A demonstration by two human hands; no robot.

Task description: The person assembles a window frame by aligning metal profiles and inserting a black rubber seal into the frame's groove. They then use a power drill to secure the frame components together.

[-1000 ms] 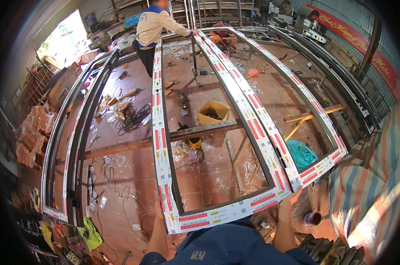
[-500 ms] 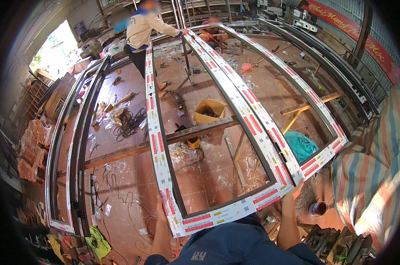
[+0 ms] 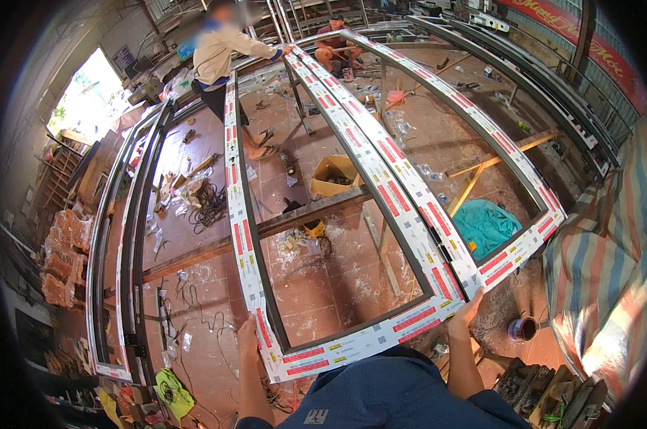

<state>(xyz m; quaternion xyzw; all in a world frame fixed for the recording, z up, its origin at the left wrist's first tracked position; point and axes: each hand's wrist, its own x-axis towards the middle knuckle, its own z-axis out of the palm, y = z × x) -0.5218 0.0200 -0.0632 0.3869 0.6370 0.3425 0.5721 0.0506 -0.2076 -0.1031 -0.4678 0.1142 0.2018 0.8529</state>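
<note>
A long metal door frame (image 3: 366,342), wrapped in white film with red labels, stretches away from me. Its near end lies level with my waist. My left hand (image 3: 248,337) is closed on the near left corner, fingers partly hidden below the edge. At the near right corner, my right hand (image 3: 468,312) grips the frame, thumb side up, its fingers partly hidden. A second film-covered frame (image 3: 496,270) lies along the right side, close to my right hand. At the far end, a co-worker's hand (image 3: 285,51) rests on the door frame.
A wooden beam (image 3: 313,211) crosses beneath the frame. On the tiled floor are a cardboard box (image 3: 336,175), a teal cloth (image 3: 486,227) and an open can (image 3: 524,328). Dark frames (image 3: 127,286) stand at left; a striped sheet (image 3: 595,236) hangs right. Another person (image 3: 333,46) squats far back.
The near end of the door frame has shifted slightly left, with both my hands still on it. The co-worker at the far end also appears farther left. The squatting person shows more fully.
</note>
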